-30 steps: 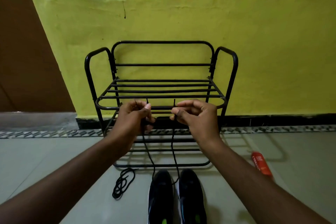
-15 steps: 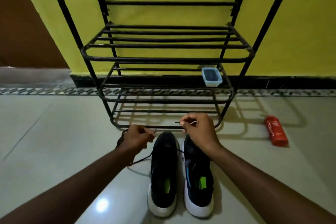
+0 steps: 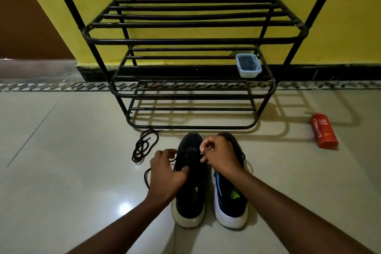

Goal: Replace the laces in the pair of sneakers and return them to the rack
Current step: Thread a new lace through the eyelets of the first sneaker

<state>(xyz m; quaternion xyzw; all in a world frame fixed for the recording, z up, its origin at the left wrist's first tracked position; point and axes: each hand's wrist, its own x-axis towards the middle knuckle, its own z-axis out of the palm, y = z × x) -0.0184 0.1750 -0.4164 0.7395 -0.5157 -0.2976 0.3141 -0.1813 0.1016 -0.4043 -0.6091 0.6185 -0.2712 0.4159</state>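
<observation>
Two dark sneakers with white soles stand side by side on the floor, toes toward the rack: the left sneaker (image 3: 190,194) and the right sneaker (image 3: 231,202). My left hand (image 3: 166,173) pinches one end of a black lace (image 3: 146,177) at the left sneaker's left side. My right hand (image 3: 221,155) pinches the other lace end over the left sneaker's tongue, partly covering the right sneaker's toe. A second black lace (image 3: 143,146) lies coiled on the floor to the left. The black metal shoe rack (image 3: 191,41) stands just beyond the shoes.
A small clear plastic tub (image 3: 248,65) with dark contents sits on the rack's middle shelf at the right. A red bottle (image 3: 323,130) lies on the tiled floor at the right. A yellow wall with a black skirting stands behind the rack.
My view has tilted down and moved closer. Both hands have dropped with the lace ends from in front of the rack down onto the left sneaker.
</observation>
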